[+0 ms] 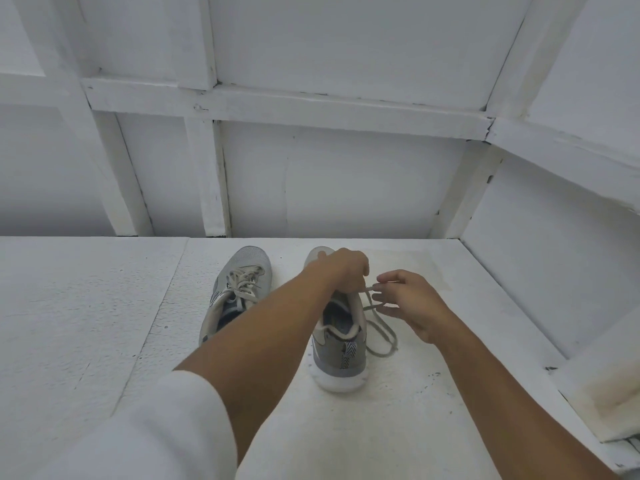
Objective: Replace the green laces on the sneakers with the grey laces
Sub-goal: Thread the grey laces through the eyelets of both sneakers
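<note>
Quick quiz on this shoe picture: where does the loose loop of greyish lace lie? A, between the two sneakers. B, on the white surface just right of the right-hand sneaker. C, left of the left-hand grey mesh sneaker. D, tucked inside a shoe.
B: the greyish lace loops on the white surface just right of the right-hand grey mesh sneaker, running up to the right hand, which pinches it.

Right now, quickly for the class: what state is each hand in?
Left hand: closed, gripping the sneaker at its top.
Right hand: closed, pinching the lace beside that sneaker.
</note>
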{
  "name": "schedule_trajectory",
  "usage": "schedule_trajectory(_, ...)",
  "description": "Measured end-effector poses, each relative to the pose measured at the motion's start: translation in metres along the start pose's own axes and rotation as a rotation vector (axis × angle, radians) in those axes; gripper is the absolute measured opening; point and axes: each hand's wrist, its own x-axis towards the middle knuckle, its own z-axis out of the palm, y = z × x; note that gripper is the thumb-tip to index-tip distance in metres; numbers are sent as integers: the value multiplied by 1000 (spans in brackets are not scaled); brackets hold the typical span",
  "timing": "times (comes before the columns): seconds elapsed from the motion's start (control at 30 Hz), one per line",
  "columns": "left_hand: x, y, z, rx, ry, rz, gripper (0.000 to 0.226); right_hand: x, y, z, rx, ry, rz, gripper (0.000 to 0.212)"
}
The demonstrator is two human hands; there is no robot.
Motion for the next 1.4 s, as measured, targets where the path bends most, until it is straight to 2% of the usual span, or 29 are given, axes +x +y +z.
schedule_trajectory(0.07, -1, 0, -2, -105, 50, 7, 40, -1, -2, -2, -100, -29, 24, 23)
schedule_trajectory(0.17, -1, -4, -8, -405, 95, -15, 42, 1, -10, -3, -301, -18, 8, 30)
schedule_trajectory(0.3, -12, -2, -30, -643, 149, 83, 39, 9, -24, -2, -384, -21, -90, 48)
schedule_trajectory(0.43, -24, 4, -51, -700, 182, 161, 39, 15, -38, 2, -478, -47, -184, 22)
schedule_trajectory(0.7, -48, -1, -60, -756, 264, 230, 34, 28, -71, -12, -792, 80, -214, 60)
schedule_trajectory(0.8, -53, -5, -52, -771, 295, 215, 31, 33, -82, -19, -904, 161, -199, 60)
schedule_trajectory(0.93, -56, -10, -44, -826, 330, 160, 31, 34, -93, -22, -989, 215, -197, 70)
schedule_trajectory(1.03, -58, -13, -39, -847, 356, 125, 30, 29, -99, -25, -853, 131, -139, 57)
schedule_trajectory(1.13, -61, -14, -36, -865, 378, 106, 29, 25, -102, -29, -454, -43, 14, 31)
schedule_trajectory(1.2, -63, -12, -34, -865, 377, 110, 29, 24, -102, -30, -198, -130, 53, 15)
schedule_trajectory(1.3, -66, -7, -27, -884, 356, 124, 29, 23, -101, -29, 97, -184, 36, 15)
schedule_trajectory(1.4, -66, -5, -20, -902, 334, 122, 27, 23, -102, -27, 308, -158, 30, 21)
